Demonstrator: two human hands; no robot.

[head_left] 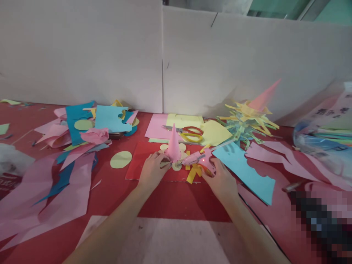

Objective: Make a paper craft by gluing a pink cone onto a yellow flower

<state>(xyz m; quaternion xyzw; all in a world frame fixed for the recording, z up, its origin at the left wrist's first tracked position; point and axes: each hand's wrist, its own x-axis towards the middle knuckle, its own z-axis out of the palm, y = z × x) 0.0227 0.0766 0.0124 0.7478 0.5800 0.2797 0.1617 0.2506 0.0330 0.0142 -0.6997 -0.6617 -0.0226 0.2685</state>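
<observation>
Pink paper cone [173, 146] upright, between the two hands, on a cluster of pale yellow discs [176, 167] over the red board [137, 161]. Left hand [152, 169]: fingers bent in at the cone's left base edge, look to be touching it; whether actually pinching, can't tell. Right hand [223, 179]: fingers wrapped round the pink glue gun [195, 157], small red light showing on it, nozzle pointing left at the base on the cone's right side. Whether glue is flowing: can't tell.

Doing this well, my read: steady the cone low down, light touch, since thin paper dents easily. Nozzle close to the seam, small even bead, no dragging on the paper. Left fingertips well out of the nozzle's path, likely hot. Yellow strips [194, 173] lie right under the gun, could catch drips or stick; better nudged aside.

Scissors [194, 132] beyond the fingers, on paper sheets. Fringed piece with a second pink cone [264, 97] farther off, right of the right fingers. Blue sheet [242, 168] beside the right hand, on the red surface [110, 194].
</observation>
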